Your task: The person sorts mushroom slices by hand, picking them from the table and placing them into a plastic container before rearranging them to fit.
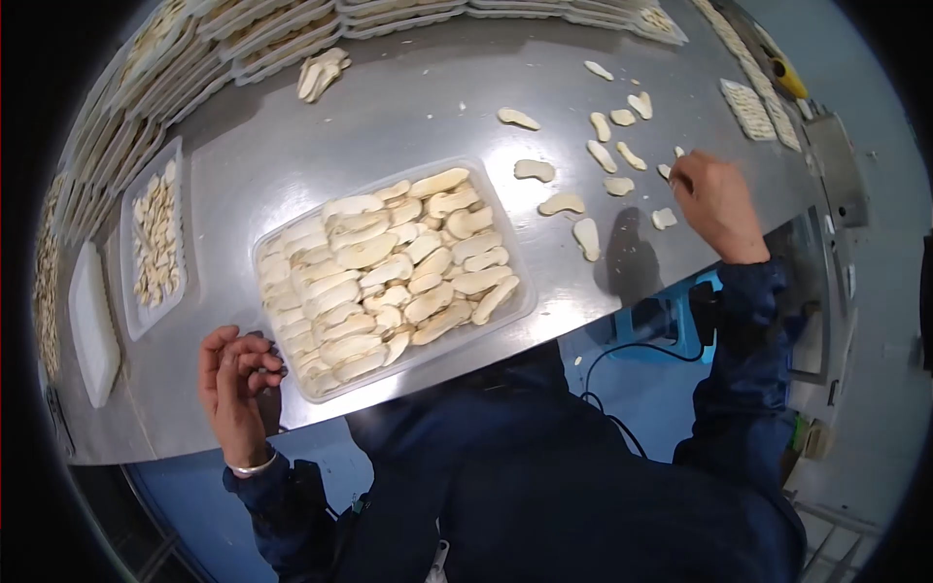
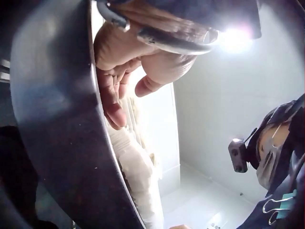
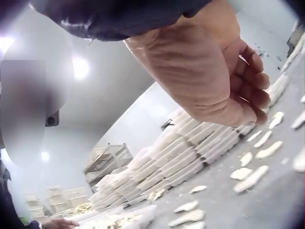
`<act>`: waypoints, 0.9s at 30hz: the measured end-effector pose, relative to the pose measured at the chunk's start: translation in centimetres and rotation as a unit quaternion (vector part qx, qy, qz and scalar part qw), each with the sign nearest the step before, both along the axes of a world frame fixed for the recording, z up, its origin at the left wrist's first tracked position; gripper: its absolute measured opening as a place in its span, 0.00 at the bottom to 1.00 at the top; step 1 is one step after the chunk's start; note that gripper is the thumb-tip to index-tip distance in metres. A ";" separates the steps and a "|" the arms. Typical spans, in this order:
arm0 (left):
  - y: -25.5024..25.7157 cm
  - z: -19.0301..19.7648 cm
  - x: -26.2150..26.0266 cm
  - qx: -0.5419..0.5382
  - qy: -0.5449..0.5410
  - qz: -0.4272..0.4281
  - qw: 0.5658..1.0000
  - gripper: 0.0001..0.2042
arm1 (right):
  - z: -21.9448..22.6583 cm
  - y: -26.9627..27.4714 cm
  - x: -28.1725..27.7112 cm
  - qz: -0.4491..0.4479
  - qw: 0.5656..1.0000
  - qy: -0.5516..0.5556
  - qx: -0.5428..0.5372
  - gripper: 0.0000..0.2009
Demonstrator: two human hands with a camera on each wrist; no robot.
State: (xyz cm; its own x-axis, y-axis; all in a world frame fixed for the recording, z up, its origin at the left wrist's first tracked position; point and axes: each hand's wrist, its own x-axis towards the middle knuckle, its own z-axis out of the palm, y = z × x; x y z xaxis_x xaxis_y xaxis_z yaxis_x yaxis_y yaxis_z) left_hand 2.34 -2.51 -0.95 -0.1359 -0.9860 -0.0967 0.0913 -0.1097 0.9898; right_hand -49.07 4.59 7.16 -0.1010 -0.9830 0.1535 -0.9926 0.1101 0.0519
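Observation:
A clear plastic tray (image 1: 530, 282) on the metal table is filled with overlapping rows of pale mushroom slices (image 1: 369, 250). Beside its lower left corner is my left hand (image 1: 236, 384), fingers loosely bent and holding nothing; the left wrist view shows it at the table edge. Over at the right, my right hand (image 1: 717, 202) hovers low above the table, fingers bent downward. A small slice (image 1: 665, 171) lies right at its fingertips. In the right wrist view the right hand (image 3: 209, 81) has thumb and fingers apart, with no slice showing between them. Several loose slices (image 1: 603, 155) are scattered nearby.
Stacked filled trays (image 1: 282, 39) line the back and left. A smaller tray of pieces (image 1: 155, 233) and a white foam-like tray (image 1: 94, 325) stand at the left. A small pile of slices (image 1: 322, 75) lies behind the main tray. A blue stool (image 1: 671, 316) is below the table.

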 end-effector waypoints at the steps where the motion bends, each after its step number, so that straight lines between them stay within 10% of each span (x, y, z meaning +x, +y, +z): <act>1: 0.0 -0.1 0.1 -0.001 0.000 -0.001 1.000 0.14 | -0.7 0.7 -0.3 -0.013 0.999 -0.038 -0.005 0.04; 11: -0.2 0.2 0.3 -0.004 -0.013 -0.015 1.000 0.13 | -4.7 0.9 6.2 0.034 0.966 -0.233 -0.103 0.10; 27: 0.1 0.3 0.1 -0.001 -0.030 -0.007 1.000 0.15 | -6.0 -2.4 9.0 0.070 0.980 -0.146 -0.113 0.07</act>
